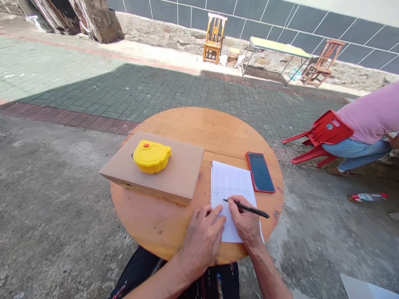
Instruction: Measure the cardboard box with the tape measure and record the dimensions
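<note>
The right hand (245,222) grips one pen (254,210), the left hand (204,232) unclenched on paper (232,180) — one phone (261,172), one box (182,166), one tape measure (152,158) — round wooden counter (199,124), outdoors.

Left of the paper (232,176), a tape measure (151,157) was stacked on a box (183,168); right of the paper, a phone (261,172) was laid.

I sit outdoors, in a paved yard or lane: brick paving (149,89) lies partly in sun, partly in shadow, and wooden chairs (213,45) stand along a grey-tiled wall (280,17).
</note>
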Tool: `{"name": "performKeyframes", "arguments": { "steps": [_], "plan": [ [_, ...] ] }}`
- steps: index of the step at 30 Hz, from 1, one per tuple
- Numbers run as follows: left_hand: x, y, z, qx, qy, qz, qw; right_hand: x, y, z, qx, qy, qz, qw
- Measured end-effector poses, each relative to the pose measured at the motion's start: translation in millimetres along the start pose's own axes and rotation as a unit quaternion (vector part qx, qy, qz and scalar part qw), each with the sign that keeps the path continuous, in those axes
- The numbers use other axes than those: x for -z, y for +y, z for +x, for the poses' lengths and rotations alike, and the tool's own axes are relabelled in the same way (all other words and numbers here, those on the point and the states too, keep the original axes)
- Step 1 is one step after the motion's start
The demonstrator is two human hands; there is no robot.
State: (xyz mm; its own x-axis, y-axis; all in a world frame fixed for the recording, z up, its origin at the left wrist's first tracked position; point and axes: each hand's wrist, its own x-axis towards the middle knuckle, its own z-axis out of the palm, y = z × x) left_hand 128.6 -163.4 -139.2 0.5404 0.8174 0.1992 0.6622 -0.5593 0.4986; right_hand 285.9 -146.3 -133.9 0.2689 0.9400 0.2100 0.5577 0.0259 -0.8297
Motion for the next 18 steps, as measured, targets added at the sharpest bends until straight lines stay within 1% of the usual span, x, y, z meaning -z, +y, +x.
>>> {"name": "performKeyframes", "arguments": {
  "steps": [8, 14, 18],
  "plan": [
    [-0.6, 0.6, 0.1, 0.002, 0.004, 0.004, 1.0, -1.2, 3.1, -0.1, 0.007, 0.011, -0.017, 1.0],
    [-0.4, 0.5, -0.8, 0.0, 0.001, 0.002, 1.0, 0.1, 3.2, -0.9, 0.013, -0.003, -0.024, 1.0],
    [-1.2, -0.1, -0.8, 0.003, 0.006, 0.003, 1.0, 0.2, 4.0, -1.1, 0.009, 0.007, -0.016, 1.0]
  ]
}}
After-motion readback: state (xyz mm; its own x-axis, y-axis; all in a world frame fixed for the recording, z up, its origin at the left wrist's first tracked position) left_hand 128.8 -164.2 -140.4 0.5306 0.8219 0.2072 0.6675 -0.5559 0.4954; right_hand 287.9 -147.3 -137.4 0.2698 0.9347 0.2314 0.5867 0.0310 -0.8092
